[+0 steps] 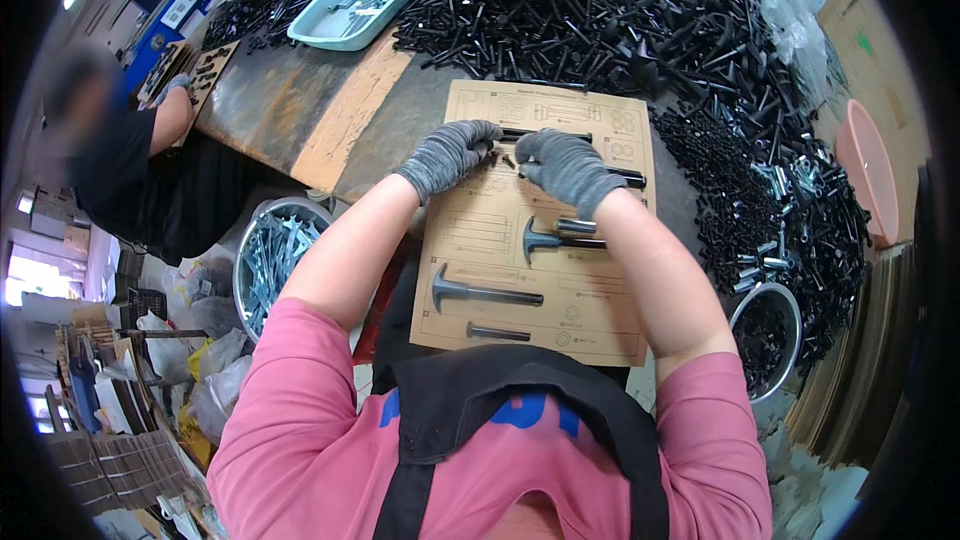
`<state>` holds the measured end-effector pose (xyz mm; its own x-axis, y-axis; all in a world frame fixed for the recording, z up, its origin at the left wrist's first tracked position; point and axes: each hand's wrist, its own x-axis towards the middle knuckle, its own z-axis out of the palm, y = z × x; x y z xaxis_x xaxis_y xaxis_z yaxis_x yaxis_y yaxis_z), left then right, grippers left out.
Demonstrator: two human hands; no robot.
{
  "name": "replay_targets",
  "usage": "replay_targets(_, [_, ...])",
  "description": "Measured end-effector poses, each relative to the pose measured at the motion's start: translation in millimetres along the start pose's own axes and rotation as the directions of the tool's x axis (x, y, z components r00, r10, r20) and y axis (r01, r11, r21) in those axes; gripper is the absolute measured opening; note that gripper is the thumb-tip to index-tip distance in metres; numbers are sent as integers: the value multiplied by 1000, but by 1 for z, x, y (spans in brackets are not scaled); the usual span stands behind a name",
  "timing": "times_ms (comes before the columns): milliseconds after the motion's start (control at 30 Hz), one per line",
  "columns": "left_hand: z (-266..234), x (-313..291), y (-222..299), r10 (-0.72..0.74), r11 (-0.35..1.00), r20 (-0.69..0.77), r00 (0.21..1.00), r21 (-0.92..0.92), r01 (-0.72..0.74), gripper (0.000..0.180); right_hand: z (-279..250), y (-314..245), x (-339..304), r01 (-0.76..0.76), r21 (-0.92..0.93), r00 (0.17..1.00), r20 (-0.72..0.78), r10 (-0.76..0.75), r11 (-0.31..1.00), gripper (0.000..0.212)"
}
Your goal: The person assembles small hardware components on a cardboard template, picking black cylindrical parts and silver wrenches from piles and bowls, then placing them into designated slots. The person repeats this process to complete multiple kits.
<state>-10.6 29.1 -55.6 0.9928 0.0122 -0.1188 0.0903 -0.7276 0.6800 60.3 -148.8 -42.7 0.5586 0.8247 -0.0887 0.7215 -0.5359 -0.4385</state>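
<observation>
A brown cardboard sheet (480, 230) printed with outlines lies before me. My left hand (450, 157), in a grey knit glove, is over its upper part with the fingertips closed; what they hold, if anything, is too small to name. Close on its right, my right hand (565, 168), gloved alike, has curled fingers that hide whatever is in them. Small dark pieces (507, 161) show between the hands. A black bolt (545, 135) lies just beyond the fingertips. Nearer me on the sheet are two dark hammer-shaped pieces, one left (485, 288) and one right (565, 240), and a short bolt (498, 333).
Heaps of black bolts (580, 15) cover the table's far side and right. A pale blue tray (350, 35) holds silver parts. Metal bowls stand at left (240, 275) and right (795, 325). A pink basin (865, 170) leans at right. Another person (130, 150) works at left.
</observation>
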Motion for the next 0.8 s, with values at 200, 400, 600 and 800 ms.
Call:
replay_targets(200, [-16,-26,-17,-169,895,-162,972,-438,83,30,10,-27,26,-13,-128,1000,26,16,992,20])
replay_targets(400, [-22,-38,-35,-149,894,-273,950,-448,12,29,23,-51,36,76,-289,997,31,-70,954,23])
replay_targets(600, [-21,-41,-29,-119,970,-136,984,-226,86,42,15,-22,32,-14,-231,998,-64,-1,973,20])
replay_targets(800, [-1,-19,3,-48,976,-33,998,213,54,48,9,-13,22,-68,-321,994,59,91,945,18])
